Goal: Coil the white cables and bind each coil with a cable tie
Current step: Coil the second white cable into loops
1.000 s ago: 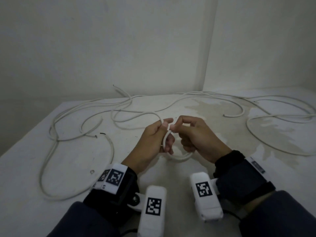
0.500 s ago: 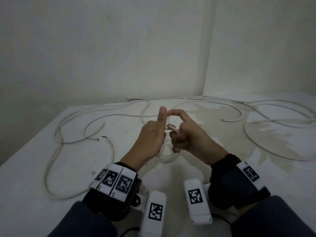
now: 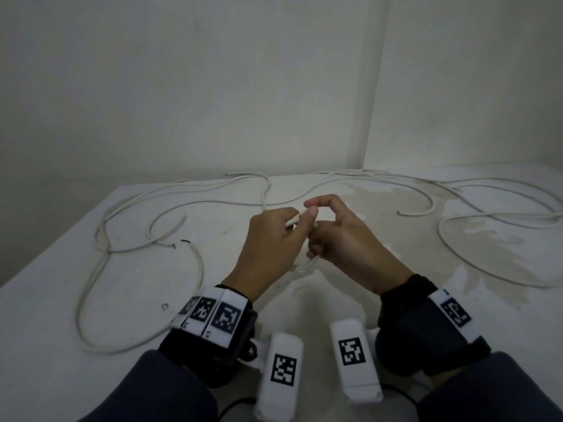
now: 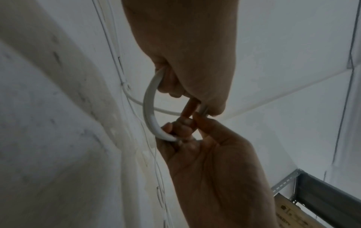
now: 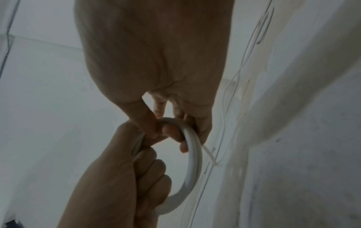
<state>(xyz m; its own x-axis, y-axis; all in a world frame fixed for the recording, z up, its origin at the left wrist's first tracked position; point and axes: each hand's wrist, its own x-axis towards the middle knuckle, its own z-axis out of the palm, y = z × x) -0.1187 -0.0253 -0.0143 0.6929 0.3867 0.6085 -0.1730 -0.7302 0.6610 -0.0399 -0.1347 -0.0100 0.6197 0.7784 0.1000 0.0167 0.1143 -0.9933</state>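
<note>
Above the middle of the table, both hands work a small loop of white cable (image 3: 308, 264). My left hand (image 3: 283, 239) grips the loop (image 4: 149, 106), with a short cable end (image 3: 292, 222) sticking out past its knuckles. My right hand (image 3: 344, 239) curls its fingers through the same loop (image 5: 193, 162), its forefinger arched over to meet the left thumb. In the right wrist view the left hand (image 5: 121, 177) closes round the loop's lower side. The cable's free run (image 3: 265, 190) leads off towards the back wall. No cable tie can be made out.
More white cable lies loose over the white table (image 3: 91, 376): long loops at the left (image 3: 100, 269) and wide curves at the right (image 3: 451, 248). A small dark bit (image 3: 185, 240) lies by the left loops. Walls close the back and right.
The left hand has rolled so that its back faces me, and the cable end now pokes out past its knuckles. The hands have closed together. The trailing cable has slid towards the back wall.
</note>
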